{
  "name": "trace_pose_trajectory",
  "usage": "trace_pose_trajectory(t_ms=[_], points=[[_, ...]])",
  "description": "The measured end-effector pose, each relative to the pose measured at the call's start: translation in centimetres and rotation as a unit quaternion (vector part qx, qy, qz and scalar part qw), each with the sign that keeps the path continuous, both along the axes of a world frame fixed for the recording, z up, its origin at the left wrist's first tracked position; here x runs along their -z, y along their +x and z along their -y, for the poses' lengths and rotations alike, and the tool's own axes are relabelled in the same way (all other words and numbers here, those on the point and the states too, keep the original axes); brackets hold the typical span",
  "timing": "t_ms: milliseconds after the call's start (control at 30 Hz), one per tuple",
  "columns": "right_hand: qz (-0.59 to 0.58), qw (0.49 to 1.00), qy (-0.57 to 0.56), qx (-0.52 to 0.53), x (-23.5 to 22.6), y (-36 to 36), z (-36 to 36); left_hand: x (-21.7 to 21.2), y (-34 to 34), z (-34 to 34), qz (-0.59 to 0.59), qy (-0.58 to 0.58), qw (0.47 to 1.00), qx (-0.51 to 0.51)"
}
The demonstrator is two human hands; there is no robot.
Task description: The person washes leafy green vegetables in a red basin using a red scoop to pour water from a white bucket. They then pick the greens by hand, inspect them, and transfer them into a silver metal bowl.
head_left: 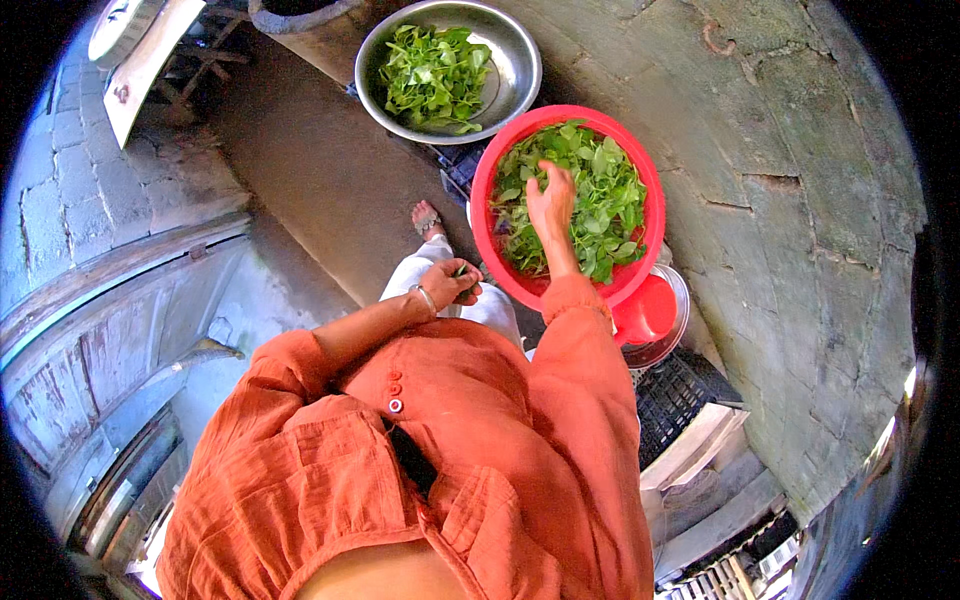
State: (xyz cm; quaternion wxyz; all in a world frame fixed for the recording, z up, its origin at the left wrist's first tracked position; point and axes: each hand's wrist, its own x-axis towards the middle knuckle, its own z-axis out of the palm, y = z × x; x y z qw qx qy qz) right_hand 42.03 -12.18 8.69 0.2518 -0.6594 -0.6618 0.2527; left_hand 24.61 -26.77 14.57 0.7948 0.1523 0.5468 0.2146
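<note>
— Right hand (551,203)?
— Reaching down into the red colander (487,180), fingers spread loosely among the green leaves (600,205); grip open, resting on the pile rather than clamped on any one leaf; orange sleeve (575,300) running back toward the lower edge.

— And the left hand (449,282)?
— Held close to the body, over the white trouser leg (425,270); grip closed on a thin green stem (461,269), pinched at the fingertips; silver bangle (426,298) at the wrist.

— Where are the leaves kept?
— Mostly heaped in the red colander, just right of the knee; a second lot lying in the steel basin (515,75), set farther out and just beside the colander's far rim.

— Anything under the colander?
— Red handle (645,312) sticking out at its near edge, above a round metal lid or plate (675,330); black plastic crate (675,395) below that; cannot tell what carries what.

— Ground?
— Bare foot (426,218) on the concrete floor (320,160); stone wall (790,200) to the right.
</note>
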Motion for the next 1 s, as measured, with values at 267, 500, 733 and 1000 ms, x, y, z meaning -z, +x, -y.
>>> trace_pose_trajectory(t_ms=[267, 500, 733, 1000], points=[[0.267, 0.950, -0.126, -0.106, 1.3, 7.2, 6.8, -0.8, 0.8, -0.2, 0.000, 0.007, 1.000, -0.001], [0.257, 0.947, -0.169, -0.093, -4.2, 2.7, 6.1, -1.2, 0.5, 0.1, -0.004, -0.001, 1.000, 0.005], [0.034, 0.992, 0.030, -0.116, -5.7, -6.4, -3.8, -0.8, -1.1, -0.4, -0.003, -0.011, 0.999, -0.039], [-0.065, 0.932, -0.042, -0.355, 5.5, -14.9, -12.1, 1.2, -6.3, -1.4, 0.004, -0.030, 0.991, -0.129]])
